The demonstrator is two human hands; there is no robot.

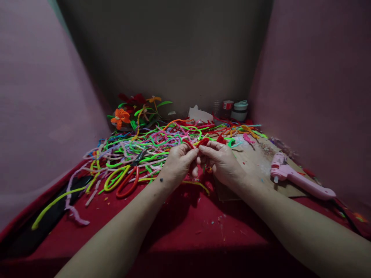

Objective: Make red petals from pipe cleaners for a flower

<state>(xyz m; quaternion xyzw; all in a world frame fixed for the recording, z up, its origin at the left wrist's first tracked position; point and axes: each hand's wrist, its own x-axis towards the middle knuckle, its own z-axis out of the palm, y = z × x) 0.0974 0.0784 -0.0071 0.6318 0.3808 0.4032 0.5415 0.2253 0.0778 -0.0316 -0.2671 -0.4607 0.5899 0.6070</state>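
Observation:
My left hand (181, 160) and my right hand (222, 158) meet over the middle of the table, fingertips pinched close together. Between them is a red pipe cleaner (203, 143), its fuzzy red parts showing above both thumbs; the rest is hidden by my fingers. Behind and to the left lies a tangled heap of pipe cleaners (156, 144) in green, pink, purple and other colours. Scissors (127, 181) with one yellow and one red handle loop rest at the heap's front edge, left of my left hand.
A pink glue gun (301, 179) lies on a board (255, 166) at right. Pipe-cleaner flowers (120, 117) stand at back left. A lidded cup (240, 111) and white paper (200, 115) are at the back. Red cloth (185, 224) covers the table between pink side walls.

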